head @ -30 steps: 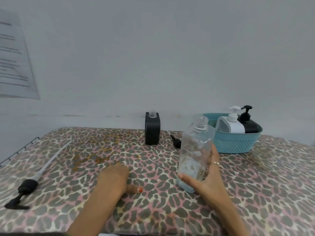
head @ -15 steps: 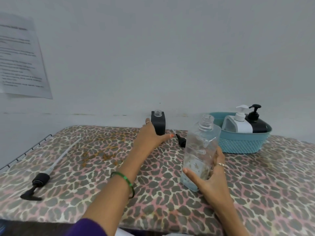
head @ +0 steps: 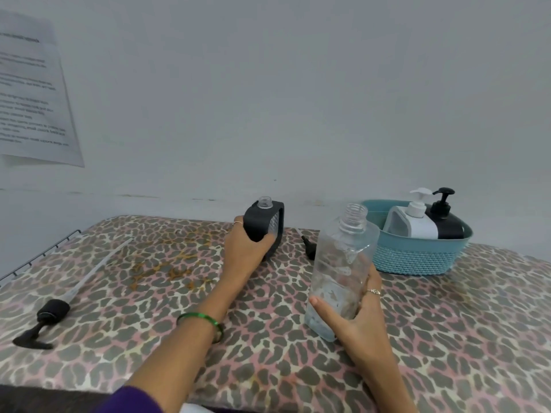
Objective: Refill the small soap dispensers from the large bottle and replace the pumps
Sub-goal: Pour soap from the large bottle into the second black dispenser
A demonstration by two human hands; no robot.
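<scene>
The left hand gripped the small black dispenser near the back edge of the table, fingers and thumb curled round its lower body; the dispenser leaned to the left, its clear threaded neck open with no pump fitted. The right hand held the large clear bottle by its lower half, thumb across the front and fingers wrapped behind, the bottle tilted slightly with its uncapped mouth upward and its base lifted or just at the tabletop; which one could not be told. Between the 2 containers a small black pump head lay on the leopard-print cover. At the far left lay a long pump with a black collar and a pale dip tube pointing toward the wall. A teal basket stood to the right of the bottle, holding 2 dispensers with pumps on, 1 white and 1 black. A printed sheet hung on the wall at left.
</scene>
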